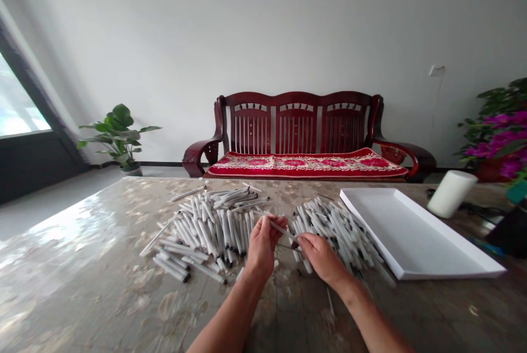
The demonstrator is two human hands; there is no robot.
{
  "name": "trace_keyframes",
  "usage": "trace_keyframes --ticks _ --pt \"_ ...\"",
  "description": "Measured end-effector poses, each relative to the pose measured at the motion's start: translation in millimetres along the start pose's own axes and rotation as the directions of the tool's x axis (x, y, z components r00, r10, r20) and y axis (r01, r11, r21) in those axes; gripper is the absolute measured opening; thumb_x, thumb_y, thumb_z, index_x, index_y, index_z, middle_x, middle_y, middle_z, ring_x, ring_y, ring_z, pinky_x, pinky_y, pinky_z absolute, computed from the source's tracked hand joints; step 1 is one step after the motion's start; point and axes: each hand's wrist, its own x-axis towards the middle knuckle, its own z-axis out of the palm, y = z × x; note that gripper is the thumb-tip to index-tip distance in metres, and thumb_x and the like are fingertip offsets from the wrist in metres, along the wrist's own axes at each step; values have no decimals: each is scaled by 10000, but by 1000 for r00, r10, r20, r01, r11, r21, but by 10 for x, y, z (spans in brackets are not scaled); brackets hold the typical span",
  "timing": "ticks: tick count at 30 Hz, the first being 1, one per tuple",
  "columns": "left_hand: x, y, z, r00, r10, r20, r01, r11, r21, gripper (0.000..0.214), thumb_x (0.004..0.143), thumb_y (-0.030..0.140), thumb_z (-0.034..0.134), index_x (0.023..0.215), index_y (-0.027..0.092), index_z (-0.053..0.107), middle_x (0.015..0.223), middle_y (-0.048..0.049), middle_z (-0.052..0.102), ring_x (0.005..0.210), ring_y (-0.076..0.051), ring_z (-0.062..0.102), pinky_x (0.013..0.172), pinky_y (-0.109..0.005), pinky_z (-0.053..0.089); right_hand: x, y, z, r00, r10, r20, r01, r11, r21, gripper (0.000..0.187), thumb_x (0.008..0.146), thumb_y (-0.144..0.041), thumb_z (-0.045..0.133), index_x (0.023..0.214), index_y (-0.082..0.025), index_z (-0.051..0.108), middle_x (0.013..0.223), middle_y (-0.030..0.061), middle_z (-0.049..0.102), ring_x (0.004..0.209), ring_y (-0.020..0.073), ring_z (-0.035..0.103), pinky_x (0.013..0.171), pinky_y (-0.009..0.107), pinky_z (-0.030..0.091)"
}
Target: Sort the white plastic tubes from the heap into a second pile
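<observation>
Both hands meet over the middle of a glossy table (82, 265). My left hand (261, 246) is closed, pinching one end of a thin white pen-like tube (282, 229). My right hand (321, 257) is closed too, its fingertips pinched at the tube's other end near a small dark tip. A pile of the same white tubes (206, 227) lies left of my hands. A second pile of tubes (337, 227) lies right of them, just beyond my right hand.
A flat white tray (415, 237) rests on the table at the right. Behind it stands a white cylinder (450, 194), with dark objects (513, 229) and a flowering plant (500, 133) beside it. A red wooden bench (304, 139) and a potted plant (119, 136) stand by the far wall.
</observation>
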Motion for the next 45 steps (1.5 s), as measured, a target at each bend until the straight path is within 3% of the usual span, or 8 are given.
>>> trace_keyframes --ticks 6,13,19,24,28,31,38,45 --pt "130 10 -92 932 31 -361 -35 999 -5 274 810 412 719 719 186 594 749 -52 750 725 -174 736 763 -310 574 -70 11 -10 976 -179 -122 102 878 -468 291 994 -280 426 872 -220 683 790 49 745 707 174 679 616 261 357" --pt "282 -10 -200 986 147 -80 -72 803 592 292 723 447 737 713 165 664 672 -34 723 721 -208 717 662 -267 534 -28 238 -65 927 -281 -247 66 773 -631 214 983 -232 475 926 -220 682 878 61 760 782 192 706 664 271 410" --pt "350 -51 -228 975 217 55 -164 521 838 354 753 187 702 1106 165 712 1016 -96 781 986 -227 723 856 -289 526 -33 179 -70 885 -321 -337 54 789 -611 215 969 -237 488 1009 -211 698 971 78 737 873 221 681 754 316 469" --pt "458 470 -330 963 251 95 -121 89 989 302 854 126 558 1100 178 725 1082 -84 774 1010 -196 705 886 -275 495 -158 -136 39 930 -363 -62 287 819 -496 292 936 -285 582 1212 -272 677 1274 55 668 1185 235 578 1036 375 420" --pt "493 916 -427 965 228 131 -40 -365 930 295 896 192 499 1068 201 738 1111 -99 759 1062 -248 683 907 -328 482 -243 -283 248 878 -399 264 477 771 -422 490 950 -455 573 1424 -339 526 1579 -10 416 1486 265 266 1232 479 163" --pt "484 1024 -450 985 127 119 -25 -573 819 310 887 180 473 1026 194 750 1104 -133 752 1098 -279 672 943 -366 474 -217 -302 388 851 -371 371 509 754 -414 493 988 -446 505 1461 -310 483 1595 11 391 1519 261 188 1245 514 83" --pt "518 821 -305 997 32 68 -38 -570 821 205 833 163 572 843 152 776 1084 -213 748 1097 -329 682 918 -382 493 -77 -153 513 925 -326 195 379 771 -511 358 977 -316 547 1323 -248 614 1384 60 629 1434 261 396 1238 521 134" --pt "617 683 -199 997 73 -5 37 -451 892 132 737 112 637 760 139 765 1035 -253 752 1043 -374 698 859 -404 512 22 73 323 965 -257 -53 179 792 -583 305 939 -111 504 1113 -241 719 1227 65 719 1361 277 489 1206 530 189"
